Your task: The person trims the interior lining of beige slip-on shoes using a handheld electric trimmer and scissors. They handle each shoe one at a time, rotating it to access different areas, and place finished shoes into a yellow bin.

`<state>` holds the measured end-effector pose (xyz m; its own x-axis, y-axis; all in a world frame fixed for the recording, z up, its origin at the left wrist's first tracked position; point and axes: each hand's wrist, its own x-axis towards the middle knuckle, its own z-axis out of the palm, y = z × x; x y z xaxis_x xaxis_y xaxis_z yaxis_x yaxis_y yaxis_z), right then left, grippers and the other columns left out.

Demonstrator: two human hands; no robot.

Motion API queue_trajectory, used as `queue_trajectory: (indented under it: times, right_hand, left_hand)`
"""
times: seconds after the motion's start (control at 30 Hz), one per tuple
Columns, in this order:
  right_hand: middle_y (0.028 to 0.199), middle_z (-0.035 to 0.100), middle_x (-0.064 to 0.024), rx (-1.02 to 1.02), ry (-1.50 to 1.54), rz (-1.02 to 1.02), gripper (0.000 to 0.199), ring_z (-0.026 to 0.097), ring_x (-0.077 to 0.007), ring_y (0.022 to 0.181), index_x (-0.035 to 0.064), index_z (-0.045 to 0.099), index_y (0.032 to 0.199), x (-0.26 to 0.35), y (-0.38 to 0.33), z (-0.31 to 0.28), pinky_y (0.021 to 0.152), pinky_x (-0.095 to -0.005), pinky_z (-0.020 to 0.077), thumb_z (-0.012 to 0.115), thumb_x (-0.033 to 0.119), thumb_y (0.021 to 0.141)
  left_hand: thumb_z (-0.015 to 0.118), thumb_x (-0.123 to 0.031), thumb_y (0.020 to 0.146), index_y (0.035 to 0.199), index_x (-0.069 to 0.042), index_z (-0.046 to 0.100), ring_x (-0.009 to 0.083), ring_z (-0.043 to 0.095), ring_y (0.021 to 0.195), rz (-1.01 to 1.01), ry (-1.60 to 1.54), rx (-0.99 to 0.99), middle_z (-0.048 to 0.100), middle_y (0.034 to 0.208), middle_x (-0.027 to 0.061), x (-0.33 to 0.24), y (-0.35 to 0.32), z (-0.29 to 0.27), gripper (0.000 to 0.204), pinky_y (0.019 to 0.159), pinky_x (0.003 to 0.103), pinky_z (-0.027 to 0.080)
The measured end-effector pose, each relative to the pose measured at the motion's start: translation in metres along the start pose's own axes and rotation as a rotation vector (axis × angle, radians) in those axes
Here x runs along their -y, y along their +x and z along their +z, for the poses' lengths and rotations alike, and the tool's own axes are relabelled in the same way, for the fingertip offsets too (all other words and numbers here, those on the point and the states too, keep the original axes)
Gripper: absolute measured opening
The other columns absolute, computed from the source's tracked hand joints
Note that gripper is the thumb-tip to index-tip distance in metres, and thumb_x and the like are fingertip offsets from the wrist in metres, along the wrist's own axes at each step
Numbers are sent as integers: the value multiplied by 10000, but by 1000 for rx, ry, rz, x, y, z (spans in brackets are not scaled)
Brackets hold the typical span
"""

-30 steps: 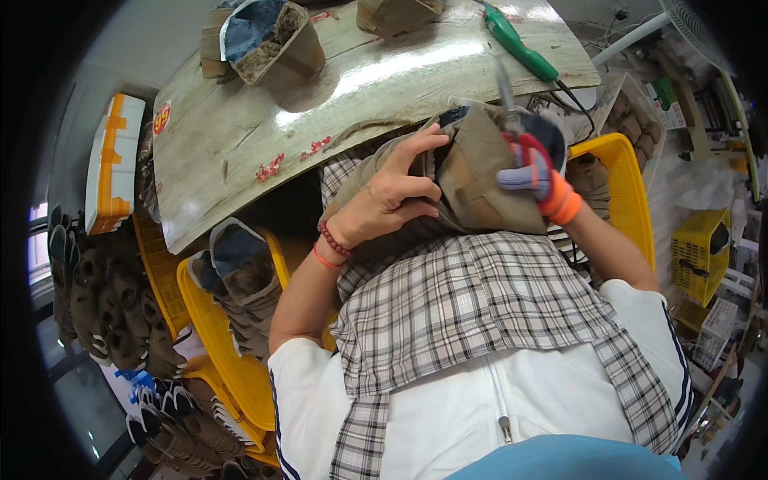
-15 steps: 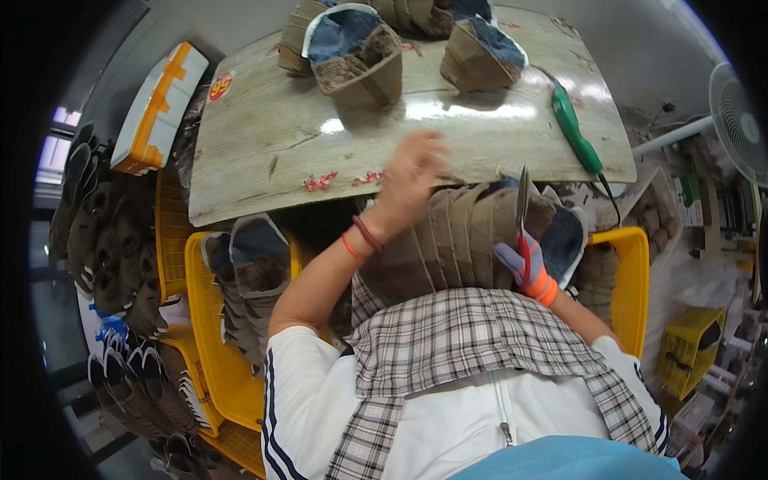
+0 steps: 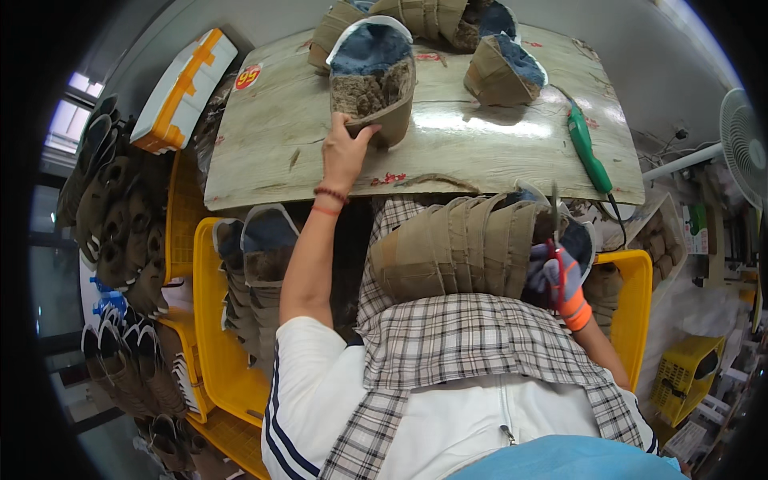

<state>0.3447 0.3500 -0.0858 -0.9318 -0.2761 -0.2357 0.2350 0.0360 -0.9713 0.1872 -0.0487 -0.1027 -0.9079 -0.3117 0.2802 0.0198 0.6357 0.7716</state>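
In the upper centre, the bare left hand [image 3: 346, 150] pinches the lower rim of a blue-lined brown fabric shoe upper [image 3: 392, 120] on the pale wood-grain worktop [image 3: 280, 144]. Right of centre, the grey-and-orange-gloved right hand [image 3: 566, 282] grips red-handled metal scissors [image 3: 554, 260] beside nested brown fabric uppers [image 3: 448, 250].

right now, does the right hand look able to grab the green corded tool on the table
Probably not without freeing it first: the gloved right hand holds red-handled scissors. Otherwise the way to the green corded tool, near the right edge of the table, looks fairly open.
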Motion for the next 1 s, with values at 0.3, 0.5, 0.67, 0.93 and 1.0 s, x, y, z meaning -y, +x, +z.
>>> queue_trajectory:
  times: [0.3, 0.5, 0.67, 0.93, 1.0]
  right_hand:
    - [758, 554, 3, -133, -336, -324, 279, 481, -25, 672, 11, 544, 1076, 132, 22, 19, 575, -174, 396, 637, 79, 822]
    - [735, 615, -99, 322, -1359, -760, 307, 608, -246, 664, 77, 601, 974, 160, 48, 78, 607, -300, 498, 717, 197, 717]
    - [750, 613, -86, 422, -1655, -737, 268, 620, -243, 683, 93, 594, 945, 125, 63, 83, 583, -328, 500, 657, 293, 779]
    - [756, 606, -84, 415, -1705, -750, 297, 620, -219, 678, 77, 596, 943, 99, 57, 89, 566, -312, 494, 618, 338, 804]
    - [747, 612, -84, 383, -1723, -800, 286, 624, -209, 667, 67, 601, 925, 95, 56, 94, 550, -307, 489, 644, 308, 776]
  left_hand:
    - [777, -229, 654, 953, -27, 466, 331, 576, 738, 328, 298, 258, 563, 817, 152, -118, -109, -145, 476, 620, 369, 464]
    - [766, -152, 633, 1009, -7, 507, 326, 576, 849, 309, 278, 713, 570, 912, 139, -120, -142, -157, 479, 737, 330, 464]
    - [645, -133, 799, 1156, -13, 506, 205, 599, 921, 25, -472, 463, 601, 1010, 94, -85, -153, -138, 402, 782, 319, 499]
    - [646, -167, 830, 1149, -3, 527, 130, 611, 837, -917, -1095, 543, 594, 886, 36, -20, -210, -100, 378, 703, 266, 501]
    - [670, -162, 812, 1124, -8, 546, 127, 621, 787, -980, -1206, 578, 595, 875, 28, -15, -220, -90, 370, 631, 273, 517]
